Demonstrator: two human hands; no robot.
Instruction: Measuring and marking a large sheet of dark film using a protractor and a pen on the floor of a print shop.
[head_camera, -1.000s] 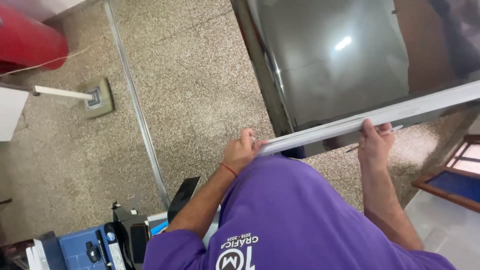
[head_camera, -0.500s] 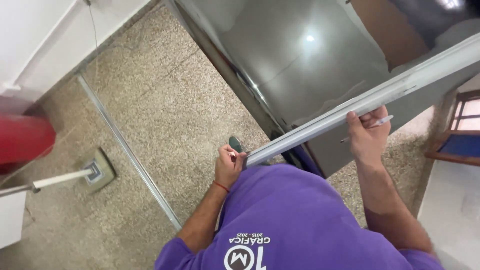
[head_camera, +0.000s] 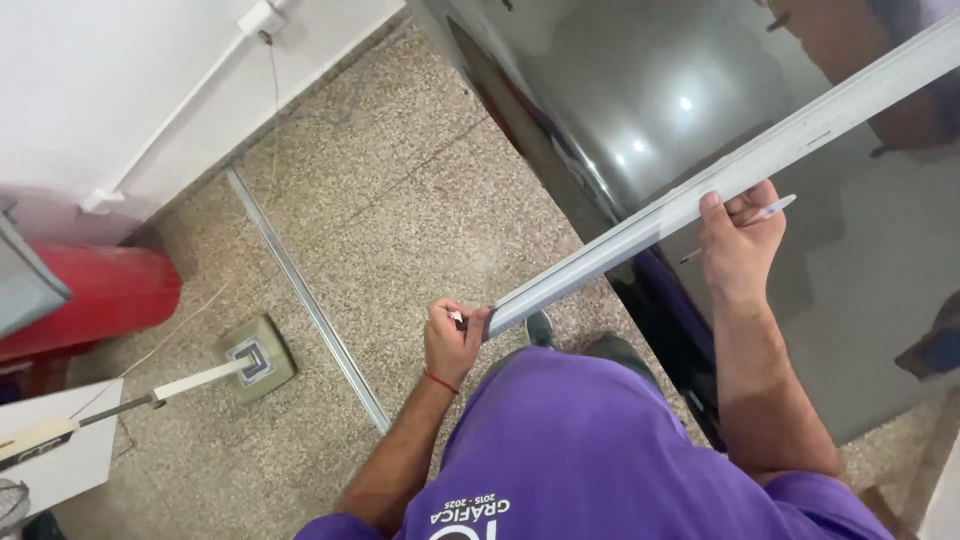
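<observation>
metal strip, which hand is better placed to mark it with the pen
Right. The right hand already holds the pen against the metal strip; the left hand only pinches the strip's near end.

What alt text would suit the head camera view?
Seen from above, a person in a purple shirt holds a long pale metal strip, left hand at its end, right hand also gripping a pen, over a speckled floor.

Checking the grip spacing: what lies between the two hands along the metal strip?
In the head view, only bare metal strip runs between the left hand and the right hand; nothing else sits on it.
</observation>
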